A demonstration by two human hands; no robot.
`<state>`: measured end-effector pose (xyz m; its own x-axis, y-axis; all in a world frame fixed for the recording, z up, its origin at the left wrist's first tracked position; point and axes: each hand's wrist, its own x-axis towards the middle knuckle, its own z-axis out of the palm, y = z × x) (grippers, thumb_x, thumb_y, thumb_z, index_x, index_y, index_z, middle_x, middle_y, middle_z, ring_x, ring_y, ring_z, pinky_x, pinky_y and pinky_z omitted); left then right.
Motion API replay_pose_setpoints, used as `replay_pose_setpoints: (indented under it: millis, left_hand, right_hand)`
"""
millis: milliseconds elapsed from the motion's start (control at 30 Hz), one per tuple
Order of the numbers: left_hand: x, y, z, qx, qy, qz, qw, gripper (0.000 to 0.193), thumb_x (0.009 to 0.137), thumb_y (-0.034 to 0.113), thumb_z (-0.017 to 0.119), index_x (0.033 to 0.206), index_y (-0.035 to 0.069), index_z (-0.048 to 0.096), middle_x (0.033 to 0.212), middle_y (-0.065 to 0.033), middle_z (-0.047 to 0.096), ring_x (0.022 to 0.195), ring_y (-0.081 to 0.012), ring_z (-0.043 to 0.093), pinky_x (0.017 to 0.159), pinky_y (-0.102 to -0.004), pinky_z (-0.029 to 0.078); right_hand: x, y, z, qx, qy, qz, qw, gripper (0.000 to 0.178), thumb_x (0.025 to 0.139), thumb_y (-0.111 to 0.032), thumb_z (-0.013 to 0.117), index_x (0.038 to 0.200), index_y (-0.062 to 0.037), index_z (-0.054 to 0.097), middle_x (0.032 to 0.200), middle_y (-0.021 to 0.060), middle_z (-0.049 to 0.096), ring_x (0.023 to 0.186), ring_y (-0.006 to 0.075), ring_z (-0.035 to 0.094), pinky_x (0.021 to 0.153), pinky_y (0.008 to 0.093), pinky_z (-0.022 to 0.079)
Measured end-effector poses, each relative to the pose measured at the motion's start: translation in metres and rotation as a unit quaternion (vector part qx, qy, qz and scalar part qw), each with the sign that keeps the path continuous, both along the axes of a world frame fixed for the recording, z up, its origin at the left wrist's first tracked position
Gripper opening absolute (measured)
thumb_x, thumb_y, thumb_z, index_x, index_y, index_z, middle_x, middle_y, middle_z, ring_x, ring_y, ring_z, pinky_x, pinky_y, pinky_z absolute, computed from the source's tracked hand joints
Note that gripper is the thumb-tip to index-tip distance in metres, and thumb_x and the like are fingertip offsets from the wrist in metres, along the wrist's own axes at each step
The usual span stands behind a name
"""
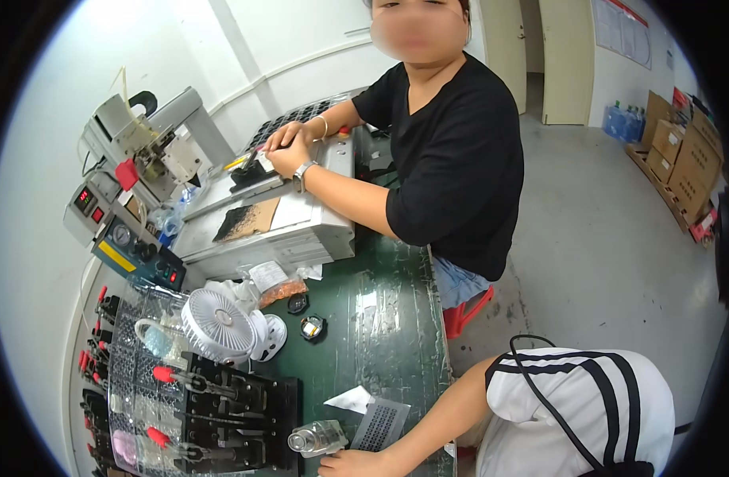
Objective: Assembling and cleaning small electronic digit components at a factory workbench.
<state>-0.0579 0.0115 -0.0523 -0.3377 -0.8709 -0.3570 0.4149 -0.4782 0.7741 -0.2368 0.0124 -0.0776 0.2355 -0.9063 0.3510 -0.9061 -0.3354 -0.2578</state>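
My right hand (355, 463) rests low at the bottom edge, its back showing. The frame cuts off its fingertips, so I cannot tell whether it grips anything. Just beyond the fingers a small clear bottle (324, 438) lies on its side. A grey sheet with rows of small dark marks (382, 424) is by my wrist, with a piece of white paper (350, 399) touching its far side. Left of the bottle stands a black fixture (249, 420) with red-handled toggle clamps (167, 374). My left hand is out of view.
A green worktable (380, 318) carries a white fan (219, 322), two small round black parts (312, 327) and plastic bags. Farther off, a person in black (467, 151) sits with hands together over a grey machine (332, 226). Cardboard boxes (686, 159) stand at the far right.
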Motion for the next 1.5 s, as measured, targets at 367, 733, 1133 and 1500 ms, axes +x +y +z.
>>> replay_pose_setpoints:
  millis: [367,733,1133,1500]
  left_hand:
    - [-0.013,0.0,0.017,-0.007,0.045,-0.059,0.997,0.026,0.097,0.029,0.042,0.1,0.005,0.051,0.082,-0.0121,0.051,0.043,-0.0101,0.036,0.042,-0.0211,0.032]
    - [-0.021,0.003,0.029,0.032,0.067,-0.041,0.996,0.025,0.098,0.027,0.04,0.094,0.004,0.05,0.08,-0.0109,0.048,0.044,-0.0095,0.035,0.042,-0.0197,0.031]
    - [-0.017,0.006,0.033,0.019,0.065,-0.077,0.995,0.016,0.094,0.02,0.045,0.096,0.005,0.047,0.08,-0.0111,0.048,0.045,-0.0099,0.036,0.042,-0.0202,0.032]
    - [-0.015,0.007,0.028,0.006,-0.038,-0.078,0.996,0.021,0.096,0.027,0.042,0.103,0.007,0.047,0.083,-0.0104,0.049,0.048,-0.0101,0.037,0.045,-0.0216,0.033]
  right_hand:
    - [-0.017,-0.005,0.012,0.051,-0.065,0.153,0.985,0.01,0.071,-0.017,0.06,0.073,-0.0094,0.066,0.085,0.008,0.058,0.084,0.0259,0.057,0.065,0.0357,0.051]
    - [-0.014,-0.008,0.014,0.051,-0.254,0.088,0.962,0.013,0.078,-0.011,0.053,0.089,-0.0055,0.057,0.089,0.0124,0.051,0.083,0.0279,0.054,0.069,0.0366,0.046]
    - [-0.029,-0.014,0.025,0.001,-0.337,0.222,0.915,0.011,0.085,-0.015,0.056,0.093,-0.0076,0.058,0.092,0.0077,0.055,0.078,0.0256,0.057,0.069,0.0362,0.046]
    - [-0.08,-0.023,0.039,-0.163,-0.44,-0.062,0.881,0.028,0.093,-0.029,0.05,0.079,-0.0062,0.055,0.057,0.0096,0.053,0.052,0.0309,0.054,0.049,0.0377,0.042]
